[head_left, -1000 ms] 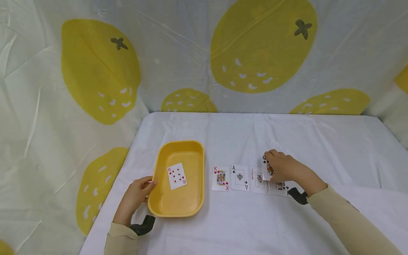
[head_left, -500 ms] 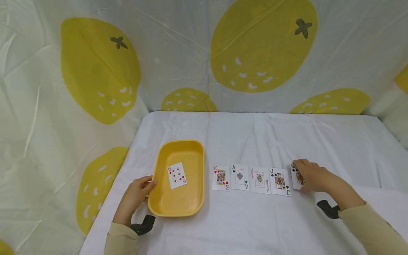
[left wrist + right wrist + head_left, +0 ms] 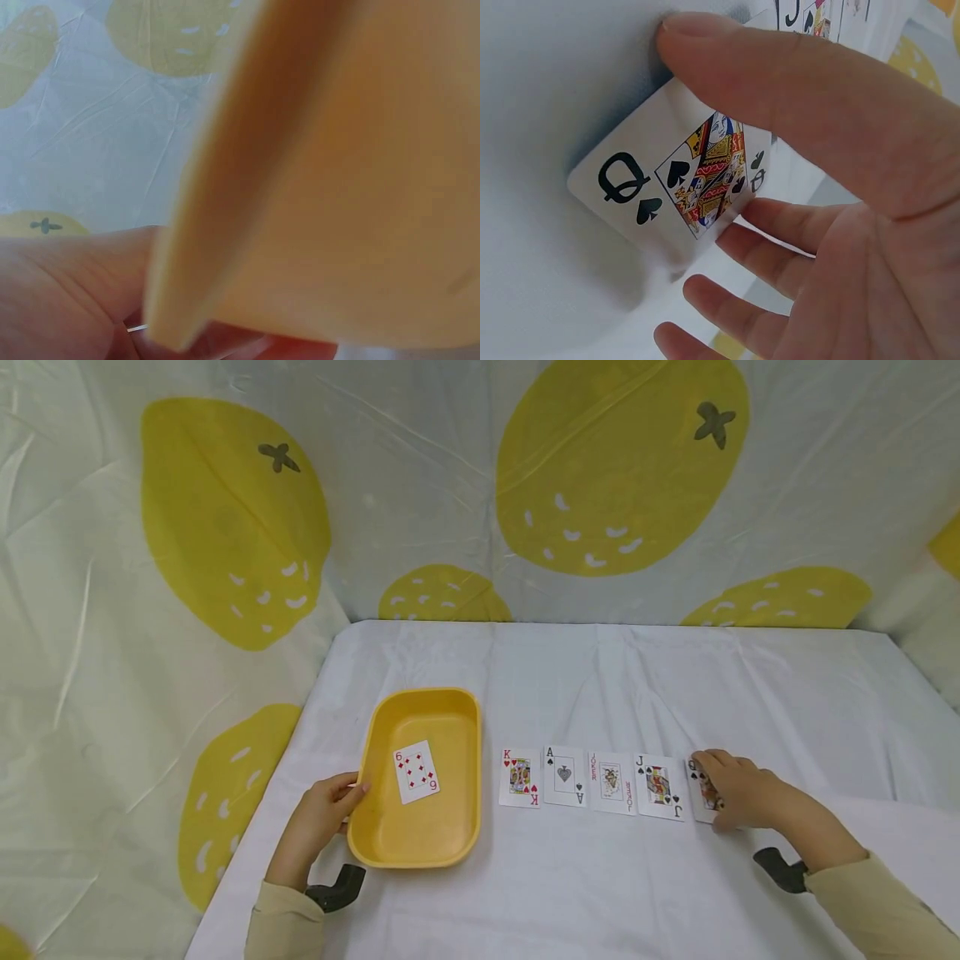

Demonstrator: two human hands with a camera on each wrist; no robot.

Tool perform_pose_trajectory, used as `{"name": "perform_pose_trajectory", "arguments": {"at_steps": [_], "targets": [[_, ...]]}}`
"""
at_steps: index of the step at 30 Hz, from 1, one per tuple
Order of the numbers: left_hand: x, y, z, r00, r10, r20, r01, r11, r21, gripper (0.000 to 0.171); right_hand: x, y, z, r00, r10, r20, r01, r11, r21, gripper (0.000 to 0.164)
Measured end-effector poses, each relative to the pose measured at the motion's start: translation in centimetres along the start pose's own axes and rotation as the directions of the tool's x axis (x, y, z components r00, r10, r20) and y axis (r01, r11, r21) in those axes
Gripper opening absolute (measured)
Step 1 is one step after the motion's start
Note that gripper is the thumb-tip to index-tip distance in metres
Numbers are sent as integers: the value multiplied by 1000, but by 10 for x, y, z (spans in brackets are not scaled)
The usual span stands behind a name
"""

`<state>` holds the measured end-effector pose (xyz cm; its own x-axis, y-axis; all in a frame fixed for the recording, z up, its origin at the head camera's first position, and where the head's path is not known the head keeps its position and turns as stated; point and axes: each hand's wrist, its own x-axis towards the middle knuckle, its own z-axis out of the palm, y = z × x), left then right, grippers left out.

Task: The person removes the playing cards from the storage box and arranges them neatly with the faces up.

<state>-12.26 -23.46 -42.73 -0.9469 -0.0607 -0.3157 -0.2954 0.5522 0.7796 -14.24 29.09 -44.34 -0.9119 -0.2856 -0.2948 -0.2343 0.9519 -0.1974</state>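
Note:
My left hand (image 3: 321, 814) grips the left rim of a yellow plastic tray (image 3: 416, 847), thumb over the edge and fingers outside and below. In the left wrist view, the tray wall (image 3: 360, 210) fills most of the picture. A six of diamonds (image 3: 416, 772) lies face up in the tray. At the right end of a row of cards, my right hand (image 3: 757, 793) holds the queen of spades (image 3: 705, 169) by its edges, between thumb and fingers, low at the tablecloth. Part of that card is covered by the hand in the head view.
Left of the queen, the king of hearts (image 3: 520, 778), ace of spades (image 3: 565, 777), joker (image 3: 612, 783) and jack of spades (image 3: 660, 787) lie face up side by side. A white cloth (image 3: 555, 893) covers the table; a lemon-print curtain (image 3: 420, 460) hangs behind and at the left.
My right hand has carried the queen rightward from over the jack to a spot right of it, then slightly toward me. The jack is uncovered now. My left hand and the tray have stayed put.

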Motion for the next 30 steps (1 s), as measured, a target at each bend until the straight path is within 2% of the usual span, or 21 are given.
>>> {"name": "perform_pose_trajectory", "arguments": {"at_steps": [6,15,20,26,30], "targets": [[1,-1,0,1000,5,-2,-5,1000,-8,40,-1,-2,-1,1000,-4,2,4,1000,-4,94],[1,-1,0,1000,-3,-3,3,1000,-4,40,3,-9,-15,996,-54,-67,54,999,0,92],[1,-1,-1,1000,1,-2,-1,1000,-7,40,12,-28,-28,989,-105,-108,106,994,5,86],[1,-2,0,1000,7,-7,-7,1000,-7,40,25,-56,-40,979,-152,-133,158,987,37,86],[1,-2,0,1000,1,-13,-1,1000,-3,39,37,-77,-46,966,-206,-155,212,977,23,85]]}}
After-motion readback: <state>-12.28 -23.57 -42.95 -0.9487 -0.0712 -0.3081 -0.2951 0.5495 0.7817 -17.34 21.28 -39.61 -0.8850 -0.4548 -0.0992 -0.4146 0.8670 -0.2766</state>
